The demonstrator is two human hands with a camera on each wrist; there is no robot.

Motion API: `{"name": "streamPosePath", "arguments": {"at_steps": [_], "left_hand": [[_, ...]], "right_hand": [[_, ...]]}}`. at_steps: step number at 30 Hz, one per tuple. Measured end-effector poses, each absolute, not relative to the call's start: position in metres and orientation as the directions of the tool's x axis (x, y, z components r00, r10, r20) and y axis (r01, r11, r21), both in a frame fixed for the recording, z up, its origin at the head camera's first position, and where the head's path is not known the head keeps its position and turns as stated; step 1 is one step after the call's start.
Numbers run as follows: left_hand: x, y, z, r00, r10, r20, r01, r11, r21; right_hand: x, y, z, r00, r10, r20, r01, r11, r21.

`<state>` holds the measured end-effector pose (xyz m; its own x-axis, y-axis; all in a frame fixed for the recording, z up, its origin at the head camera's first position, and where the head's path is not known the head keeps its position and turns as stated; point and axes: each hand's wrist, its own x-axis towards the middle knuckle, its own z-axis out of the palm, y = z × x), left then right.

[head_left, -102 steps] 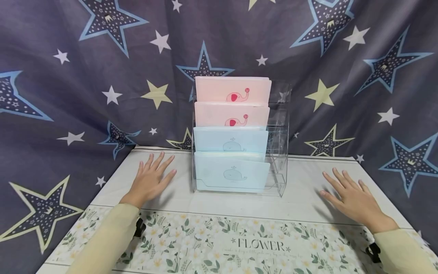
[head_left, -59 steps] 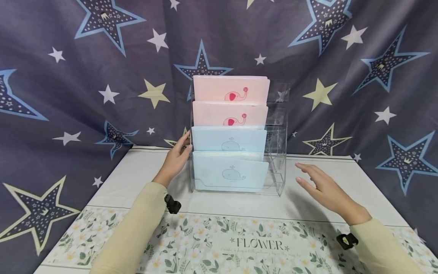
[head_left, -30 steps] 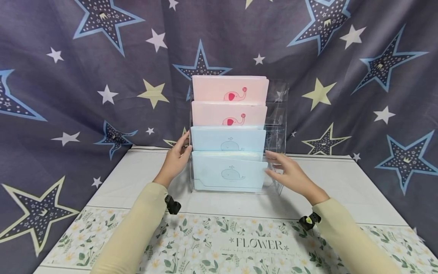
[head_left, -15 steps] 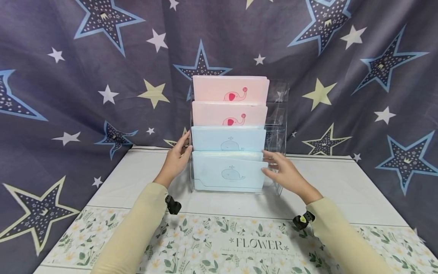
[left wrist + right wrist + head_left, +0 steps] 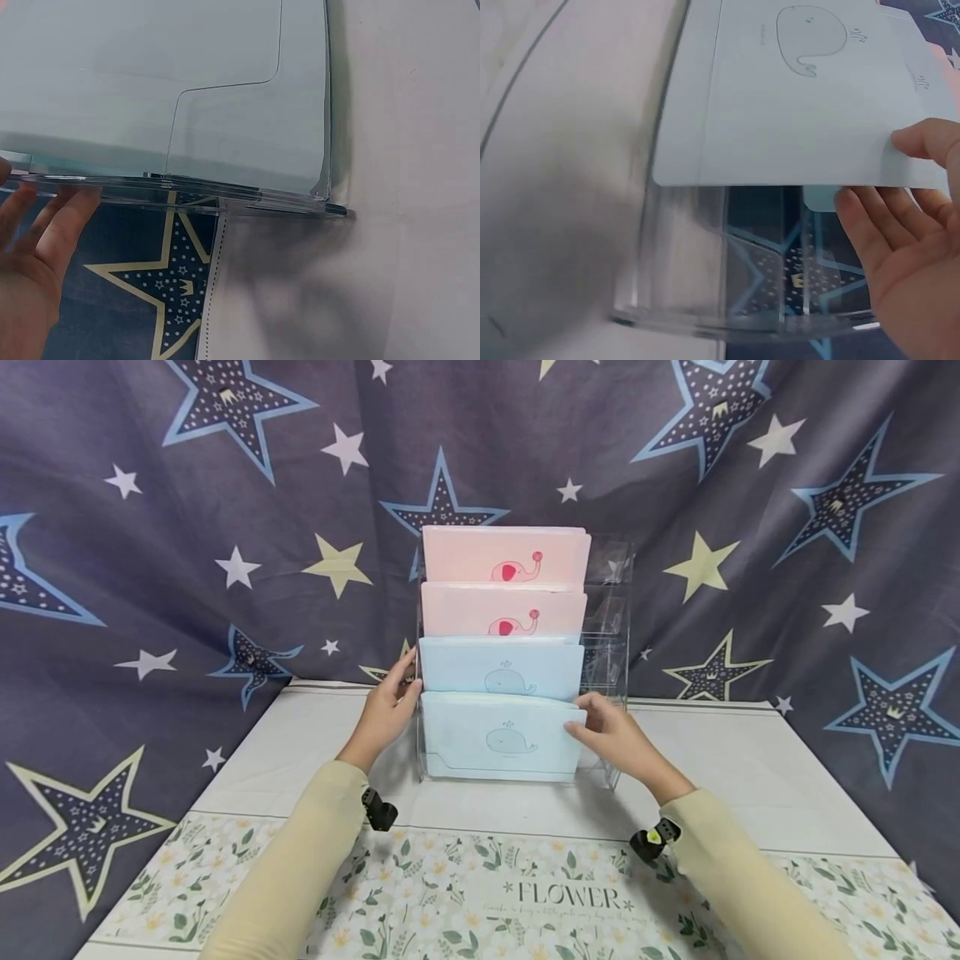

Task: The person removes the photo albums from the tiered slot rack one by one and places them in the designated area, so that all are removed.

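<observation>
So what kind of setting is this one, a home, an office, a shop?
Probably a staged tabletop set rather than a lived-in room: a star-print cloth backdrop hangs behind, a floral "FLOWER" mat covers the table, and a clear acrylic rack of folders stands alone.

star backdrop (image 5: 187,510), floral tablecloth (image 5: 465,893)

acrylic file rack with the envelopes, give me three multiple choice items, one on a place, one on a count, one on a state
1. Where is the left hand?
A. on the rack's left side
B. flat on the flower mat
C. on the top pink envelope

2. How many pink elephant envelopes are in the rack?
A. one
B. two
C. four

3. What is the right hand doing?
A. lying flat on the table
B. pinching the front blue whale envelope's corner
C. holding a pen

Answers:
1 A, the left hand touches the acrylic rack at its left wall.
2 B, pink envelopes fill the two upper tiers.
3 B, the right hand has thumb and fingers on the front blue whale envelope.
</observation>
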<state>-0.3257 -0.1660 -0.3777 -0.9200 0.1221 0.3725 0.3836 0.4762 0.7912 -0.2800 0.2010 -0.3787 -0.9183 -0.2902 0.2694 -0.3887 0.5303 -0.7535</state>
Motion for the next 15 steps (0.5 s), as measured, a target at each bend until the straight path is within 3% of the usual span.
{"name": "streamPosePath", "arguments": {"at_steps": [8, 15], "left_hand": [[-0.325, -0.167, -0.378, -0.918, 0.127, 0.376, 0.389, 0.475, 0.79], [-0.325, -0.167, -0.379, -0.918, 0.134, 0.373, 0.391, 0.466, 0.794]], "right_hand": [[-0.286, 0.2, -0.386, -0.932, -0.345, 0.109, -0.258, 0.422, -0.869], [-0.287, 0.199, -0.396, -0.935, -0.355, 0.003, -0.158, 0.41, -0.898]]}}
